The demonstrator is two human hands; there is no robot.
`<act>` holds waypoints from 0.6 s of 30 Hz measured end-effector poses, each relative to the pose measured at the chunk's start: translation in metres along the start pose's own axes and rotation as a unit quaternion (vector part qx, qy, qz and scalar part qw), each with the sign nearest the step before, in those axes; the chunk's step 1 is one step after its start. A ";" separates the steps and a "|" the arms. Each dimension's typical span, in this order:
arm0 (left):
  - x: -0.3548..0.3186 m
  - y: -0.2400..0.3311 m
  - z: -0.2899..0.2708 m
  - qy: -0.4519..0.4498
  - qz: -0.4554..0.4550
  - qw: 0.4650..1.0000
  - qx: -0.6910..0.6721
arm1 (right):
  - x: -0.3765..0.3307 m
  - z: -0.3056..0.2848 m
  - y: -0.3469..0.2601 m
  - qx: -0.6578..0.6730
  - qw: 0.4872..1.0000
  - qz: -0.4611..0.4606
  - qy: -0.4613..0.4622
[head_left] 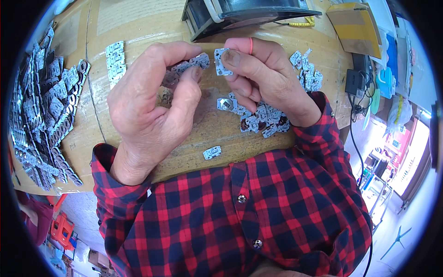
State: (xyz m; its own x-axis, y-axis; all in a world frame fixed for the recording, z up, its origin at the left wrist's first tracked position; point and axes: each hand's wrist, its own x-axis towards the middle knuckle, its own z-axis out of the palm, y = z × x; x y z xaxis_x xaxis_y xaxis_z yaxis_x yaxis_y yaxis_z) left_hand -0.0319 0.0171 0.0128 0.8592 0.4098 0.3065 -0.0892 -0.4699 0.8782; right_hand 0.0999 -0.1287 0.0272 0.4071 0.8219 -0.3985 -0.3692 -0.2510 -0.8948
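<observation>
My left hand (159, 92) is closed around a strip of small white circuit boards (199, 60), its end showing past the thumb and forefinger. In my right hand (263, 69), thumb and finger pinch a single small white circuit board (222, 62) with dark marks. The two hands are close together over the table, the single board just apart from the strip's end. Below my right hand lies a pile of loose boards (265, 117), with a board bearing a shiny metal square (226, 104) at its left edge. One board (212, 153) lies alone near the table's front edge.
A large heap of board strips (50, 111) covers the table's left side. A short strip (116, 62) lies beyond my left hand, more boards (307, 69) at the right. A black-framed device (244, 18) stands at the back, a cardboard box (355, 27) at the right corner.
</observation>
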 end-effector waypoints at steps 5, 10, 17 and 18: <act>0.002 0.000 0.005 0.028 -0.015 0.999 -0.009 | 0.006 -0.001 0.003 0.004 1.000 0.005 -0.004; 0.003 -0.001 0.007 0.060 -0.027 0.997 -0.025 | 0.007 0.000 0.004 -0.067 0.997 -0.043 0.000; 0.003 -0.001 0.007 0.057 -0.024 0.998 -0.016 | 0.008 -0.001 0.006 -0.059 0.997 -0.044 0.005; 0.003 -0.001 0.007 0.056 -0.030 0.998 -0.015 | 0.007 -0.001 0.006 -0.051 0.998 -0.044 0.001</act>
State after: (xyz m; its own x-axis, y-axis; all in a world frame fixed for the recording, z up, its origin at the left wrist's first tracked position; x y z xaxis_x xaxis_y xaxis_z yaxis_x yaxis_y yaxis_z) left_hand -0.0254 0.0130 0.0106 0.8018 0.5218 0.2914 -0.0566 -0.4192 0.9061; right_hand 0.1011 -0.1246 0.0188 0.4361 0.8417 -0.3184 -0.2455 -0.2291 -0.9419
